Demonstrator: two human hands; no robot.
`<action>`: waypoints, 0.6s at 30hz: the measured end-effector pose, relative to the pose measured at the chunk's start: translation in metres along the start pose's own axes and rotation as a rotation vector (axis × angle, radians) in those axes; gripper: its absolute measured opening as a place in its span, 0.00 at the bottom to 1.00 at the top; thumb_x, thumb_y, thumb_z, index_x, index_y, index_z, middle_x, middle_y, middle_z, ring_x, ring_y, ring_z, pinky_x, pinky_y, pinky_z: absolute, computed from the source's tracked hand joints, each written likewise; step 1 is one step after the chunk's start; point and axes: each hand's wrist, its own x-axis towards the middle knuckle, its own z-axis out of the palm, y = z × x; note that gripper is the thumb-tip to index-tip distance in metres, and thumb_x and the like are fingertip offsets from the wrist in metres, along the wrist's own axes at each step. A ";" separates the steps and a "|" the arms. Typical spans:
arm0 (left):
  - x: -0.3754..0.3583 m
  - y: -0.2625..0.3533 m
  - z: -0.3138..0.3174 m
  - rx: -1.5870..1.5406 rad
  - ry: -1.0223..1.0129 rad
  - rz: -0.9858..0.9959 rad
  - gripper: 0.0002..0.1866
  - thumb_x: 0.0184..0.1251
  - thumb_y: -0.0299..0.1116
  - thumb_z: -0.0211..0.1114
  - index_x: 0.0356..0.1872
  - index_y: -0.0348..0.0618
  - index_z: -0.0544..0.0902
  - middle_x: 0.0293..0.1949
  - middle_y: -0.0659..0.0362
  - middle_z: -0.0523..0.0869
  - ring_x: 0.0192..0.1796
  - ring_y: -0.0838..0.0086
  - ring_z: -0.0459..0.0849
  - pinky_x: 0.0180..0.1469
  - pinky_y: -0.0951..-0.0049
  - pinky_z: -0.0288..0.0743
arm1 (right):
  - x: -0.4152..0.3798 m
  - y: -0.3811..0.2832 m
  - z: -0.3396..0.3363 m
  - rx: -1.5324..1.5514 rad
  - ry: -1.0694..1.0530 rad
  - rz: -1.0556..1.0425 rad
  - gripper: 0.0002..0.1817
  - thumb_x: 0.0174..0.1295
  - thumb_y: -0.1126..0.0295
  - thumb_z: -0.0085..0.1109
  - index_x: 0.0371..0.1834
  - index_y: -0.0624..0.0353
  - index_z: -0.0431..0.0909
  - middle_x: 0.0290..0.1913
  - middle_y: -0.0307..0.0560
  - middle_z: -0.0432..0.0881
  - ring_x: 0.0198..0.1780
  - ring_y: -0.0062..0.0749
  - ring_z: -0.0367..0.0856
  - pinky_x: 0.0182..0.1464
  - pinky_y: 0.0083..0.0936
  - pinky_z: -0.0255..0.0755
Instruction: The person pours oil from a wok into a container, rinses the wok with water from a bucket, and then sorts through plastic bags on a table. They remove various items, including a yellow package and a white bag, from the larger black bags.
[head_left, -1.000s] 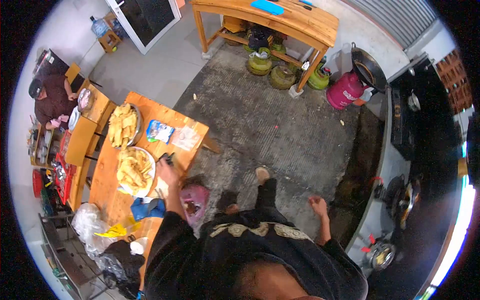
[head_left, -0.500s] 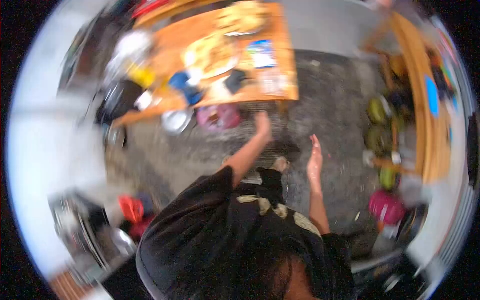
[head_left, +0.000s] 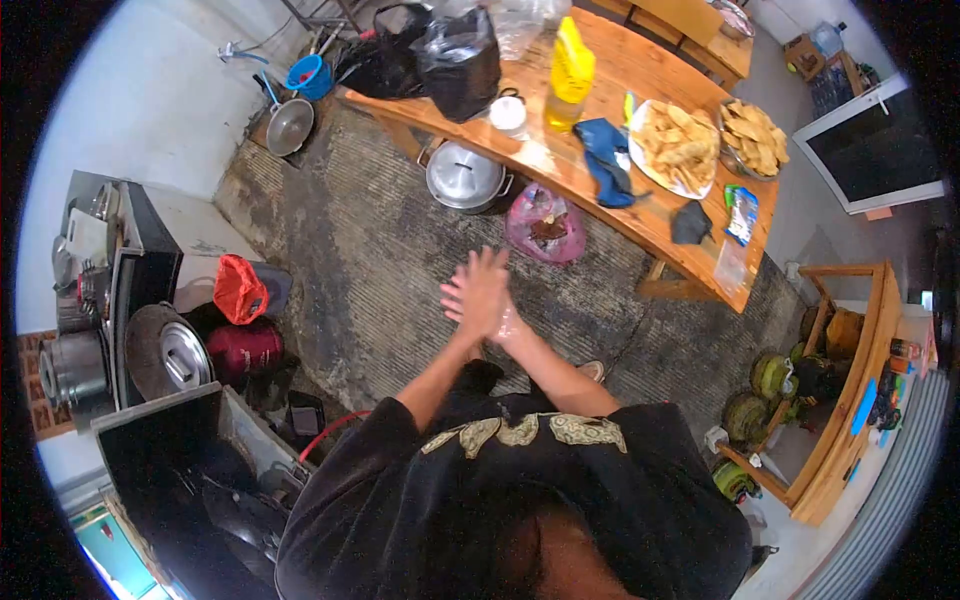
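My left hand (head_left: 482, 295) lies over my right hand (head_left: 508, 322), palms pressed together, in front of my body above the dark floor. The left hand's fingers are stretched out and apart. Of the right hand, the wet-looking wrist side and some fingertips show behind the left; it holds nothing that can be seen. Beyond them on the floor are a pink plastic bag (head_left: 545, 225) with brown contents and a lidded metal pot (head_left: 464, 176).
A wooden table (head_left: 640, 225) ahead bears a plate of fried pieces (head_left: 676, 145), a bowl of chips (head_left: 752, 138), a yellow oil pouch (head_left: 570, 75), a dark blue cloth (head_left: 607, 160) and black bags (head_left: 456, 60). At left stand a stove, a wok and a red gas cylinder (head_left: 245, 347).
My hands were apart and have come together, one over the other. The view has turned left, so the table now appears further right.
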 end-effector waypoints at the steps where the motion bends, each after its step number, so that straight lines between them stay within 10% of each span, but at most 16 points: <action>1: 0.029 -0.049 -0.043 -0.053 -0.123 0.371 0.26 0.73 0.46 0.34 0.68 0.51 0.59 0.70 0.49 0.55 0.72 0.54 0.50 0.70 0.52 0.40 | 0.030 0.013 0.010 -0.094 0.042 -0.049 0.38 0.67 0.45 0.34 0.72 0.59 0.42 0.71 0.50 0.52 0.70 0.40 0.54 0.69 0.35 0.49; 4: 0.074 -0.164 -0.077 0.022 -0.095 0.217 0.28 0.73 0.49 0.36 0.69 0.49 0.56 0.70 0.51 0.55 0.72 0.56 0.49 0.70 0.59 0.42 | 0.102 0.073 0.041 -0.422 0.230 -0.134 0.38 0.67 0.45 0.36 0.71 0.60 0.43 0.71 0.50 0.52 0.70 0.42 0.55 0.69 0.37 0.49; 7: 0.086 -0.154 -0.146 -1.244 -0.067 -0.623 0.33 0.70 0.57 0.37 0.70 0.50 0.52 0.72 0.54 0.49 0.73 0.60 0.44 0.71 0.61 0.40 | 0.160 0.114 0.105 -0.910 0.430 -0.244 0.35 0.68 0.47 0.35 0.69 0.62 0.51 0.71 0.48 0.55 0.70 0.40 0.53 0.70 0.35 0.42; 11: 0.125 -0.188 -0.193 -2.228 0.031 -0.206 0.23 0.76 0.41 0.39 0.70 0.59 0.55 0.63 0.73 0.66 0.41 0.78 0.72 0.46 0.67 0.67 | 0.273 0.103 0.091 -1.129 -0.072 -0.127 0.38 0.67 0.42 0.32 0.72 0.56 0.45 0.74 0.43 0.43 0.74 0.34 0.39 0.71 0.32 0.38; 14: 0.165 -0.225 -0.250 -1.363 0.034 -0.342 0.32 0.73 0.53 0.34 0.71 0.45 0.49 0.72 0.56 0.48 0.73 0.63 0.44 0.71 0.64 0.39 | 0.335 0.148 0.129 -0.866 0.321 -0.048 0.37 0.67 0.41 0.30 0.72 0.53 0.45 0.74 0.42 0.44 0.74 0.34 0.40 0.72 0.33 0.38; 18: 0.239 -0.327 -0.259 -1.358 0.245 -0.323 0.35 0.69 0.57 0.39 0.71 0.47 0.49 0.72 0.57 0.47 0.74 0.64 0.43 0.71 0.63 0.39 | 0.390 0.187 0.200 -1.173 0.224 0.089 0.36 0.68 0.44 0.30 0.73 0.52 0.38 0.75 0.44 0.37 0.75 0.37 0.34 0.72 0.34 0.33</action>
